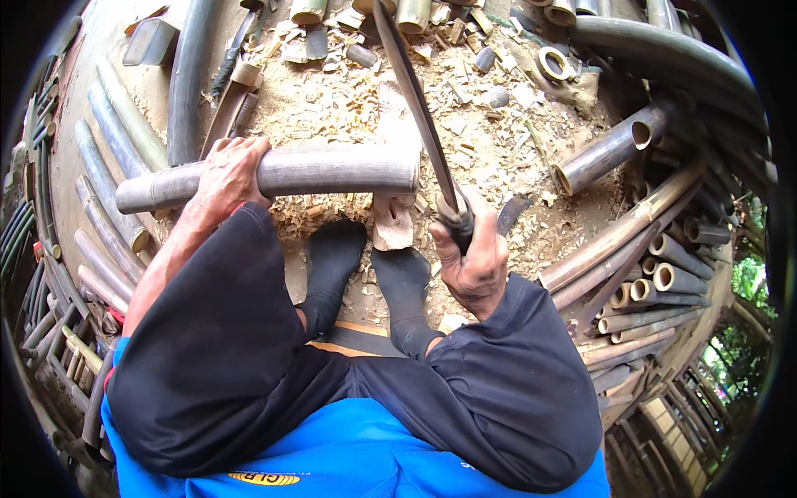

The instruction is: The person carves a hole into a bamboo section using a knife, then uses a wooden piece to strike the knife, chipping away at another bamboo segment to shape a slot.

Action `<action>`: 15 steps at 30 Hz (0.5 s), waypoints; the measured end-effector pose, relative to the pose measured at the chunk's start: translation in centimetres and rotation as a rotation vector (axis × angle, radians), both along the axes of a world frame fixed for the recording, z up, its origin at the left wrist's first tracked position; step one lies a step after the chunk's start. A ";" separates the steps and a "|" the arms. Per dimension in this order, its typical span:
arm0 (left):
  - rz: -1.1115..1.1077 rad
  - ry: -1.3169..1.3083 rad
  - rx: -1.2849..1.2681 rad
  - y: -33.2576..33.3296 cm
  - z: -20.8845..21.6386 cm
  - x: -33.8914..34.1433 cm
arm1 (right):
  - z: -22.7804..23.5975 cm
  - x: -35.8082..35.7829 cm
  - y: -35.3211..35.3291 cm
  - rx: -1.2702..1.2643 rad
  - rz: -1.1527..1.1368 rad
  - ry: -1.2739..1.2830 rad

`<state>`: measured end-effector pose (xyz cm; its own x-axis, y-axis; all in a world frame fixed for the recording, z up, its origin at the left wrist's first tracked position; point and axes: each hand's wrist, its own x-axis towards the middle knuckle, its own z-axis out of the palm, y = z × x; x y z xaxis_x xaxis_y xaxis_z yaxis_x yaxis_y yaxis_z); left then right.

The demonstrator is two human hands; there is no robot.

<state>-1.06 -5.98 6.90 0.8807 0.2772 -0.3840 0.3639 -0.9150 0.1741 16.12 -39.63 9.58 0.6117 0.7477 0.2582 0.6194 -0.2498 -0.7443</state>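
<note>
My left hand (232, 173) is wrapped round a thick, dark bamboo pole section (340, 170), which lies crosswise in front of me. Its right end rests on a pale wooden block (393, 217). In my right hand (477, 257) is the wrapped handle of a long machete (419, 108). The dark blade points up and away from me, just right of the bamboo's cut end and apart from it.
Wood chips (332, 108) and offcuts cover the ground ahead. A bamboo ring (554, 64) lies at far right. Cut bamboo tubes (677, 278) are stacked on the right, and long poles (108, 166) lie on the left. My feet (403, 290), in dark socks, are beside the block.
</note>
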 end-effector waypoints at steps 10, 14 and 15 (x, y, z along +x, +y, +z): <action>0.015 -0.026 0.043 -0.1 -1.1 -1.4 | 0.6 0.4 1.0 -0.273 -0.022 0.161; 0.012 -0.008 0.048 -0.6 -0.5 -0.2 | -2.8 0.2 -0.5 -0.042 0.019 -0.163; 0.015 0.000 0.051 -0.6 -0.7 -0.4 | -5.7 0.2 -0.3 -0.400 -0.017 0.081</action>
